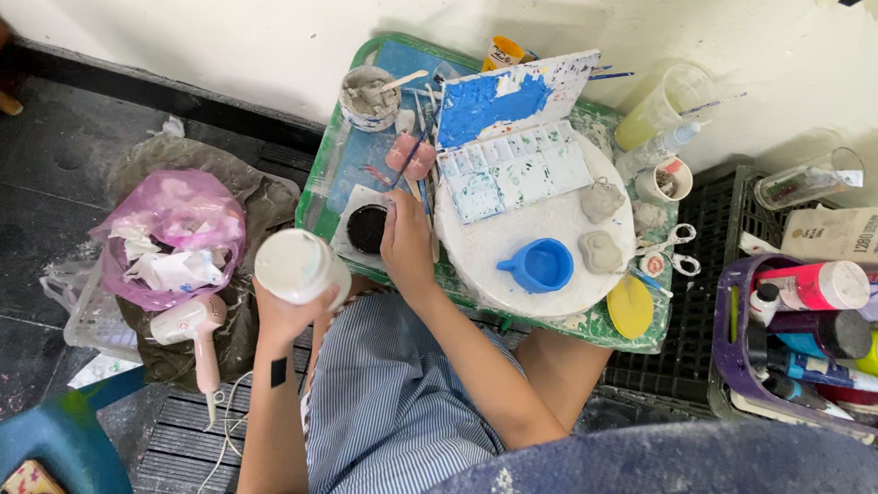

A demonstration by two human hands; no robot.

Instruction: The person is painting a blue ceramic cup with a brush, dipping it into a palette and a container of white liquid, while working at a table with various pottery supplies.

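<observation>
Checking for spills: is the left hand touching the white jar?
Touching. The head view shows the left hand wrapped around the underside of the white jar, fingers pressed against its side with no gap between them.

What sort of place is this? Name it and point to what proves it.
Most likely a craft or painting corner set up on a floor. A paint palette smeared blue lies on a small paint-spattered table, unpainted clay figures sit on a white round board, and a basket holds paint bottles.
</observation>
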